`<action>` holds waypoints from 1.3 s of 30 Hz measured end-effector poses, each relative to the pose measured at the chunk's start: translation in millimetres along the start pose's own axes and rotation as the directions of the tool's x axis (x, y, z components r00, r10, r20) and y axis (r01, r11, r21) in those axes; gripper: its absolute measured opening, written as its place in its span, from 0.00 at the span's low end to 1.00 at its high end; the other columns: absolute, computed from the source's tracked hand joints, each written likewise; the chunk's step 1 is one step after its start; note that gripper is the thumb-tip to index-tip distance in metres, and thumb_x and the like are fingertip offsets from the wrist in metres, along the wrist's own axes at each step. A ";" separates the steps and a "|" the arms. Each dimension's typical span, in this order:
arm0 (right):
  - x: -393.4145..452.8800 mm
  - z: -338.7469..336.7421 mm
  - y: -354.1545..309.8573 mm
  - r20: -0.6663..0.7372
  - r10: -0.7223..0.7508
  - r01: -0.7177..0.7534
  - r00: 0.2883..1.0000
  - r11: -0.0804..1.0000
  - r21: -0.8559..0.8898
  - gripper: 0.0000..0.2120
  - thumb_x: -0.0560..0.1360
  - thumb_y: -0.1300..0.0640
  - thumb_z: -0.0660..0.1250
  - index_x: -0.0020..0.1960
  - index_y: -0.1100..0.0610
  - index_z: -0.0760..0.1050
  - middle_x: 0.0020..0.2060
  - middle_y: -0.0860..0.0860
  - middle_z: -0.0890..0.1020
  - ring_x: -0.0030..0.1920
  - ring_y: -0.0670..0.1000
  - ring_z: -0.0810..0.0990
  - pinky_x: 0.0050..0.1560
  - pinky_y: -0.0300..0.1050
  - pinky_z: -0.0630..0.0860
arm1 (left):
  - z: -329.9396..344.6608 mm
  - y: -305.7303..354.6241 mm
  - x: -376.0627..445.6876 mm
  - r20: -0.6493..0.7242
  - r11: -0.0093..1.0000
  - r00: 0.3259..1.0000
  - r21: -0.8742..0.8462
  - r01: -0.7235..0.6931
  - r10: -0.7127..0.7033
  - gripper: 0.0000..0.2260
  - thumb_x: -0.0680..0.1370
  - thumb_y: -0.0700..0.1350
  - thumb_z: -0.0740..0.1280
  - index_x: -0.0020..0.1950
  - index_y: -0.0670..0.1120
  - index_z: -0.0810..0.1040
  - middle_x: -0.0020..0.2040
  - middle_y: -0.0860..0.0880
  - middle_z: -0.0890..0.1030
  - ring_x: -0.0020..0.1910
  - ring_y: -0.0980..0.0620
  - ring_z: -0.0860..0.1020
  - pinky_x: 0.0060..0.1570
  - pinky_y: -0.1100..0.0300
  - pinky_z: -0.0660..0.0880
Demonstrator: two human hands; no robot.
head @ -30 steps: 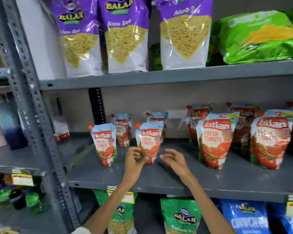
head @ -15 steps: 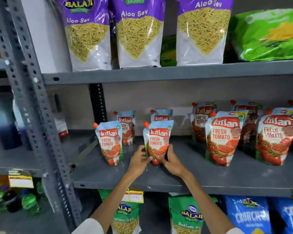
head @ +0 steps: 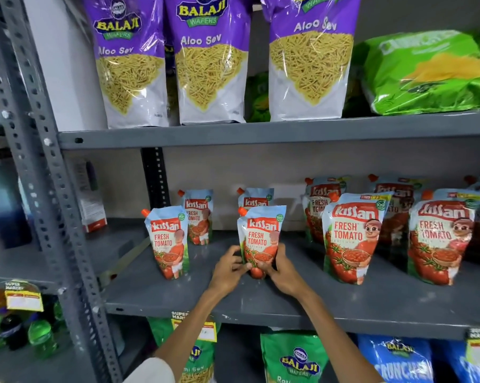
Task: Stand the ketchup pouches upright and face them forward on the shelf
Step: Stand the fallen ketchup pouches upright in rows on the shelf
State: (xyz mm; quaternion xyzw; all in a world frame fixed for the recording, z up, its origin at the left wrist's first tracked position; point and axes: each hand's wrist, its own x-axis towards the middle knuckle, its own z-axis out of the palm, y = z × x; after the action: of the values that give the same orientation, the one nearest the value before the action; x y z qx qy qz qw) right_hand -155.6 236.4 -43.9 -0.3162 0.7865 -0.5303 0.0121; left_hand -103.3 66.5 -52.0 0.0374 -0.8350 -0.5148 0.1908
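Grey metal racking (head: 53, 205) with perforated uprights fills the view, and its middle shelf (head: 343, 299) is seen carrying the ketchup stock. On the tier above, three purple Aloo Sev bags (head: 208, 59) are stood side by side, with a green snack bag (head: 432, 73) laid to their right. Below the middle shelf, a green Balaji bag (head: 296, 357) and a blue Crunchex bag (head: 399, 360) are partly shown, and a yellow price tag (head: 197, 327) is fixed to the shelf lip. At the right of the middle shelf, two large ketchup pouches (head: 352, 239) are stood upright near the front with labels forward, and more are ranged behind them. At the left, a small front pouch (head: 168, 241) is stood upright, slightly tilted, with another small pouch (head: 198, 217) behind it. Between these groups the held pouch (head: 261, 239) is stood upright on the shelf near its front, label forward, orange cap at its upper left, directly ahead of a rear pouch (head: 256, 197). Its lower part is gripped from both sides: the left hand (head: 227, 269) is closed on the left edge, and the right hand (head: 283, 269) is wrapped round the right edge, thumbs across the front near the base
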 end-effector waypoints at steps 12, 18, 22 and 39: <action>-34.9 -5.2 -1.8 -0.302 0.029 -0.043 0.953 0.998 -0.041 0.15 0.72 0.50 0.73 0.52 0.55 0.71 0.46 0.49 0.80 0.48 0.50 0.79 0.44 0.40 0.74 | -29.6 4.7 -48.4 -0.106 0.995 0.994 -0.097 -0.022 0.011 0.19 0.76 0.44 0.72 0.67 0.48 0.73 0.56 0.49 0.82 0.55 0.53 0.81 0.52 0.67 0.76; -26.3 41.4 -31.2 -0.174 -0.060 0.075 0.983 0.994 0.081 0.02 0.75 0.59 0.70 0.44 0.54 0.78 0.34 0.51 0.83 0.36 0.53 0.82 0.40 0.49 0.81 | -89.2 -6.8 -61.8 -0.204 0.991 0.975 -0.089 -0.104 0.084 0.10 0.77 0.39 0.71 0.57 0.47 0.79 0.46 0.50 0.85 0.47 0.59 0.83 0.49 0.62 0.77; -0.1 99.3 -53.6 -0.112 -0.074 0.091 0.991 0.984 0.153 0.07 0.75 0.61 0.70 0.51 0.61 0.78 0.41 0.60 0.83 0.45 0.62 0.83 0.43 0.48 0.82 | -132.6 -21.9 -61.0 -0.304 0.987 0.949 -0.103 -0.123 0.087 0.09 0.75 0.31 0.70 0.46 0.46 0.78 0.34 0.53 0.80 0.34 0.57 0.79 0.38 0.62 0.76; 53.2 205.0 -94.0 0.088 -0.009 0.002 0.996 0.997 0.079 0.28 0.77 0.57 0.67 0.73 0.57 0.57 0.62 0.47 0.74 0.65 0.47 0.73 0.63 0.39 0.69 | -202.4 -89.4 -13.8 -0.080 0.994 0.992 -0.056 0.090 -0.094 0.14 0.79 0.41 0.67 0.63 0.44 0.69 0.57 0.42 0.81 0.55 0.47 0.80 0.52 0.58 0.76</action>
State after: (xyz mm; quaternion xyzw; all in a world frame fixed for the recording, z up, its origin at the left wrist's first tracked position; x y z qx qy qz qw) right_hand -79.9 17.5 -37.5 -0.3406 0.7628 -0.5466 0.0580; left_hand -30.2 -142.7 -53.6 0.0922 -0.8101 -0.5425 0.2022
